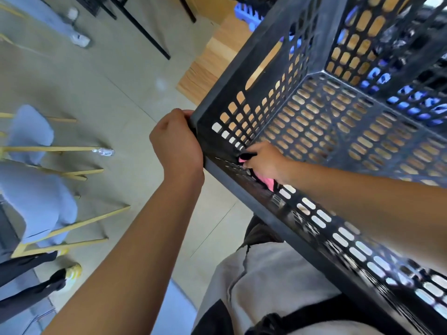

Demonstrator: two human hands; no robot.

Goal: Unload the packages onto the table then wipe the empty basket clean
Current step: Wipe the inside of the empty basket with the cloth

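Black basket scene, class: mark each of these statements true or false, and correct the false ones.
1. The black basket holds several packages. False: it is empty inside.
2. The left hand grips the basket's corner. True.
3. The right hand holds a blue sponge. False: it holds a pink cloth.
4. The right hand is inside the basket. True.
5. The basket's walls are solid. False: they are perforated.

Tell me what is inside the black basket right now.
No packages. Inside the black basket, only the right hand gripping a pink cloth in the near corner. The cloth's underside is hidden.
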